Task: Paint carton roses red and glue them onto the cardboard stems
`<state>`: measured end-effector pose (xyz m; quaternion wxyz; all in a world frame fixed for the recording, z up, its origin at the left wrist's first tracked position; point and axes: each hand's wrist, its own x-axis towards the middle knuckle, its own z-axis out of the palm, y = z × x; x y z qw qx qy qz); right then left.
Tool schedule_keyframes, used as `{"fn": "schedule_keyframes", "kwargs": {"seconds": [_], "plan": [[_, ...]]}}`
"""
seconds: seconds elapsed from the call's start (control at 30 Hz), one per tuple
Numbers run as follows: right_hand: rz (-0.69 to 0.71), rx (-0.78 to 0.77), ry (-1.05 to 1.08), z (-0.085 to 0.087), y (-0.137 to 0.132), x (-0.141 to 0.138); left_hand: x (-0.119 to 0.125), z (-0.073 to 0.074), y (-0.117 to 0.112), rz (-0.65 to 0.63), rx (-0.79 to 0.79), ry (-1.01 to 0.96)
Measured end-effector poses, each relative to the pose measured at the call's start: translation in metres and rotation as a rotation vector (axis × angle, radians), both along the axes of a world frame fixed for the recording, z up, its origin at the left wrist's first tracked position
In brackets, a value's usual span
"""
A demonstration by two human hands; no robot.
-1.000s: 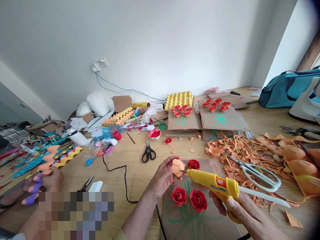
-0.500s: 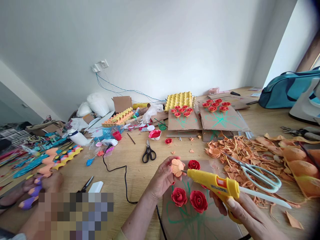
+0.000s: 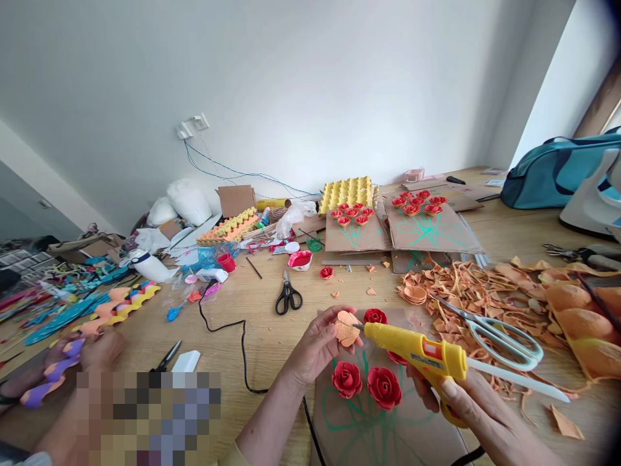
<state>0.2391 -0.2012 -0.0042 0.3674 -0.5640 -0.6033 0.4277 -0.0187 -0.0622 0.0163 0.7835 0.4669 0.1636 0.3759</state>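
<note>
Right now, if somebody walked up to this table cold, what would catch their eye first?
Probably the yellow glue gun in the right hand at the near edge, its nozzle touching an orange petal piece held by the left hand. Just below sit red paper roses on a cardboard sheet with green painted stems. To the right lies a heap of orange scraps with large white-handled scissors on top.

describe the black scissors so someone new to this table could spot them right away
On the wooden table, look just past the person's left hand, which holds an orange cutout. The black-handled scissors lie flat and closed beside the black cord. They are smaller and darker than the pale-handled scissors lying on the orange scraps.
</note>
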Motion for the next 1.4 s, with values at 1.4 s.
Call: {"fn": "schedule_keyframes", "kwargs": {"seconds": [1.4], "plan": [[-0.060,0.025,0.076,0.014,-0.002,-0.012,0.000,0.002,-0.002,0.020,-0.030,-0.047]]}}
